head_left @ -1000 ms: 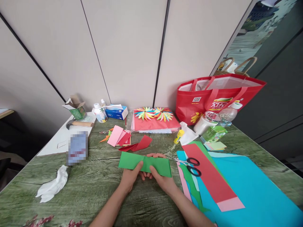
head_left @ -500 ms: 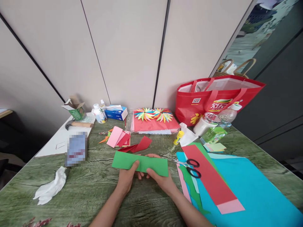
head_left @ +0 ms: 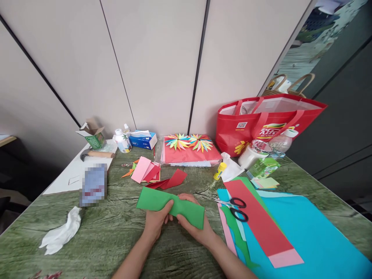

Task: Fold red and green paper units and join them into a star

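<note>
pale wall panels [head_left: 157, 66] across the top of the frame, dark seams running down; below, wood-patterned green table [head_left: 113, 232]. held over it at lower centre, in both hands: green paper strip [head_left: 187, 210], bowed at the middle and sloping down toward the right. left hand [head_left: 154, 223] clamped on the middle, thumb on the near face, fingers curled behind; right hand [head_left: 199, 234] clamped just beside, thumb also in front, fingers partly showing past the upper edge. cannot tell whether hidden fingertips touch each other. compared with half a second ago, right end tipped clearly lower, middle more bent, right thumb lower too; compared with a second ago, further left in the frame as a whole. just beyond, lying as before: folded red papers [head_left: 174, 180], with pink and red cards [head_left: 141, 168] to the upper left. also unmoved: scissors [head_left: 232, 203] right of centre, handles partly over red paper strip [head_left: 258, 221]; yellow glue stick [head_left: 220, 171] near white tissue [head_left: 231, 168]; red bag [head_left: 232, 130] at upper right.
</note>
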`<state>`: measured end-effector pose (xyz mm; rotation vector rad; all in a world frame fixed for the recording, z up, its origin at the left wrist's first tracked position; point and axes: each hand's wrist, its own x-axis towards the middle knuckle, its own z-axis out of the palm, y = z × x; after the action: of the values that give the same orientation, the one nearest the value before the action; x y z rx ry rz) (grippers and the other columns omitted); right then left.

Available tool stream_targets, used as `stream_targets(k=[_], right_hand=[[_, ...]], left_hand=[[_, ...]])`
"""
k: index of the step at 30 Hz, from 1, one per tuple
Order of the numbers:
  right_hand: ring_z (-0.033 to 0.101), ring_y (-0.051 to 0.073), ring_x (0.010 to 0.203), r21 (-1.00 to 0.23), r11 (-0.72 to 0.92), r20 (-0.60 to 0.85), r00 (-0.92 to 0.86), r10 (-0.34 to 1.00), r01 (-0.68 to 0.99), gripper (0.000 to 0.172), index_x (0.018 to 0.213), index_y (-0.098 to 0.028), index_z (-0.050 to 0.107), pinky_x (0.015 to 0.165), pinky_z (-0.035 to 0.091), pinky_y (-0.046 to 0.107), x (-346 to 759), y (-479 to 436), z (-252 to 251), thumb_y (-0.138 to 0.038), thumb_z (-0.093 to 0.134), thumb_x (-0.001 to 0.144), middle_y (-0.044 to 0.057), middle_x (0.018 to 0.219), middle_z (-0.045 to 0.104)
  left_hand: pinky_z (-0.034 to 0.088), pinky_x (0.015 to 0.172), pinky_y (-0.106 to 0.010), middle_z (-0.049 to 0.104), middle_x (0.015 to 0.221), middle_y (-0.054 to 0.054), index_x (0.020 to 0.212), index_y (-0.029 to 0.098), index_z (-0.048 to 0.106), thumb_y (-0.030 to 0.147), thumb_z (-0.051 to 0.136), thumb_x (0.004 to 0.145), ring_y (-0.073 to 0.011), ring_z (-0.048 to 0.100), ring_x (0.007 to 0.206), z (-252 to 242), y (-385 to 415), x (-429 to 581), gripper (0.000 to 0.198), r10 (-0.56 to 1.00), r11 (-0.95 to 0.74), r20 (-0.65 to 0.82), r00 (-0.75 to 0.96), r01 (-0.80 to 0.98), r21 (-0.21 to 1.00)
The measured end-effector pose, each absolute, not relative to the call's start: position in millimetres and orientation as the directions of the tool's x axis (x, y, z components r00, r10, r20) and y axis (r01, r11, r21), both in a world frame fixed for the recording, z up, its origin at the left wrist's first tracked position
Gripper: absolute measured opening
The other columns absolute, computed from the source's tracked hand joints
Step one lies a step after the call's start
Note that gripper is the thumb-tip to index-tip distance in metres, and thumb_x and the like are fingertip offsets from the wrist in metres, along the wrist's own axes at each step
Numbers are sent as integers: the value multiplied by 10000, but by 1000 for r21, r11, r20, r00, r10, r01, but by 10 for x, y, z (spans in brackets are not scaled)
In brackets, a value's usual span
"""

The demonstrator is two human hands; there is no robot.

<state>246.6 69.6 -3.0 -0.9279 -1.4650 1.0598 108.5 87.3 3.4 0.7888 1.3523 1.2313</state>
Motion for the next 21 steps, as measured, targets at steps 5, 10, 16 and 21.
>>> stream_targets(k=[5, 10, 16, 21], right_hand=[[483, 241, 1093, -872, 474, 446, -200, 873, 121, 505, 1093, -235, 478, 930, 405, 402, 2495, 748, -17, -267, 711, 646, 91, 1173, 472], [558, 198, 949, -844, 504, 452, -262, 853, 182, 403, 1070, -240, 504, 744, 495, 306, 2473, 735, -112, -239, 664, 700, 99, 1171, 482], [577, 161, 871, -816, 536, 488, -238, 840, 215, 209, 948, -233, 599, 721, 483, 281, 2482, 749, -77, -144, 453, 829, 71, 992, 576], [587, 158, 783, -917, 372, 361, -97, 928, 141, 136, 906, -220, 595, 641, 493, 262, 2487, 775, -79, -214, 482, 832, 49, 873, 596]], left_hand=[[225, 295, -179, 442, 312, 66, 489, 152, 491, 336, 769, 494, -61, 357, 273, 66, 883, 1082, 333, 927, 228, -280, -249, -218, 949], [379, 372, -199, 574, 474, 21, 580, 119, 595, 337, 779, 499, -82, 460, 381, 68, 912, 1048, 297, 935, 221, -287, -207, -294, 930], [442, 492, -221, 649, 626, -23, 691, 116, 660, 399, 753, 544, -115, 529, 521, 42, 916, 1031, 332, 944, 258, -309, -119, -322, 911], [426, 498, -226, 624, 597, -22, 708, 114, 651, 446, 722, 582, -118, 517, 512, 43, 890, 1035, 363, 943, 329, -332, 32, -248, 911]])
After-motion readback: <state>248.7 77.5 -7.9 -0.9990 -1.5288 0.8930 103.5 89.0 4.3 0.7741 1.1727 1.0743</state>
